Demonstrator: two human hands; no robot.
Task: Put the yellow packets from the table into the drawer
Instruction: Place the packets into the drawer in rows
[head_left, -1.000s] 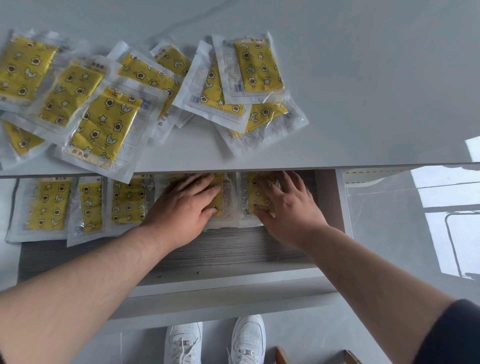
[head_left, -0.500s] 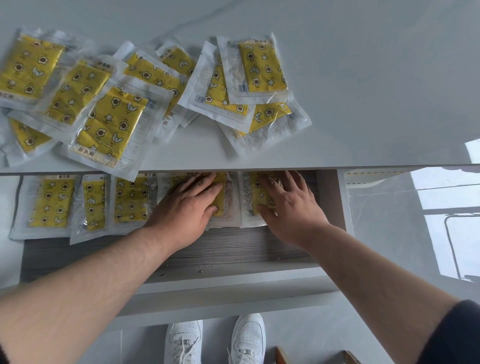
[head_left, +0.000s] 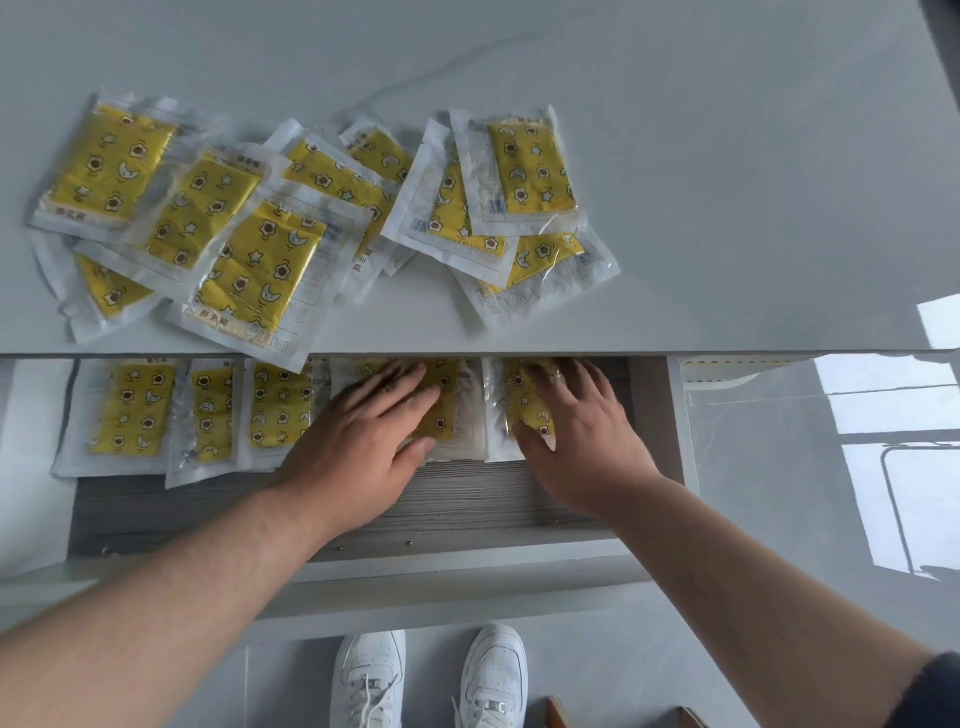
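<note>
Your left hand (head_left: 363, 447) lay flat, grip apart, on a drawer packet (head_left: 441, 405) | your right hand (head_left: 582, 441) likewise pressed another packet (head_left: 524, 400) | drawer (head_left: 218, 504) held five | more yellow packets (head_left: 260, 260) heaped on counter (head_left: 727, 182)

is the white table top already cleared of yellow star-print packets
No, many yellow star-print packets still lie in overlapping heaps on the white table top.

The tabletop (head_left: 727, 182) edge hides the far ends of the packets in the drawer (head_left: 467, 499). The left hand (head_left: 363, 447) and right hand (head_left: 582, 441) each cover much of a packet (hands and packets are motion-blurred). Printed text is unreadable. Both shoes (head_left: 431, 680) run off the bottom edge.
</note>
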